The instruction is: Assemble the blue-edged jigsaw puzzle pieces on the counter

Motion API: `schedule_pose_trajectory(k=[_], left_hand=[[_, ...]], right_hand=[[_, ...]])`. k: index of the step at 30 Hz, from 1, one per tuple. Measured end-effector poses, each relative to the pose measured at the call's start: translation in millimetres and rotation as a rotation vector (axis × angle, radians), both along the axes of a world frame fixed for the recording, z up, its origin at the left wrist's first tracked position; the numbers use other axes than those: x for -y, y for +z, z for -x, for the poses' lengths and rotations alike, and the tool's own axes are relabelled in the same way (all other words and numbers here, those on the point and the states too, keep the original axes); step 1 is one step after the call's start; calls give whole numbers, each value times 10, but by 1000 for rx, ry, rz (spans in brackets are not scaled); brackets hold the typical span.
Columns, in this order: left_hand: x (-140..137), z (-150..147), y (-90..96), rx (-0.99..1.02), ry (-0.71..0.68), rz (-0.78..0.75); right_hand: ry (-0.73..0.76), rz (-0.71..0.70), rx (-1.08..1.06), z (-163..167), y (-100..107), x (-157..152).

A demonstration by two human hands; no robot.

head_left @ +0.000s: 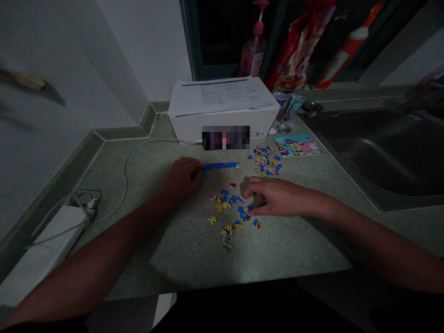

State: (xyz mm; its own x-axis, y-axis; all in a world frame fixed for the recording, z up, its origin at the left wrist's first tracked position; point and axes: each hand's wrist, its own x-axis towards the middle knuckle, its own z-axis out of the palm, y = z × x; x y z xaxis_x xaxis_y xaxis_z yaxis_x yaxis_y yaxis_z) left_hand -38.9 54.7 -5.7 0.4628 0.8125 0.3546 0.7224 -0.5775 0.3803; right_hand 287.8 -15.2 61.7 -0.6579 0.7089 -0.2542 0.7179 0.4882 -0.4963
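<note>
Several blue jigsaw puzzle pieces are joined into a narrow strip (221, 167) lying on the counter. My left hand (183, 178) rests at the strip's left end, fingers curled and fingertips against it. Over the loose puzzle pieces (219, 208) in the middle, my right hand (268, 196) has its thumb and fingers bent in a pinch at a blue puzzle piece (243, 213). The fingers partly hide that piece. Yellow, red and blue pieces lie scattered below and left of the right hand. A denser pile of pieces (267, 162) sits farther back.
Behind stands a white box (222, 118) with printed paper on top and a phone, blurred out, leaning in front. A colourful picture card (298, 145) lies by the metal sink (381, 152). Cans (293, 105) stand beside the box. A cable runs left to a power strip (58, 231).
</note>
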Motion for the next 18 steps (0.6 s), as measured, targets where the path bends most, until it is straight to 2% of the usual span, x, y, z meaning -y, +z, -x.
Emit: schedule_pose_trajectory(k=[2,6,13,18], left_hand=[[3,1,0,-1,2,-4],[4,0,5,-7,2,-8],[-6,0,3,-30,5,-20],[-3,10,-17,-7,-13,-35]], right_hand=[[47,38,-38,5,-3,26],[65,10,-72,25,-65,38],[-46,-130,-90,31,-196,-58],[9,-94,-159,42,-236,-73]])
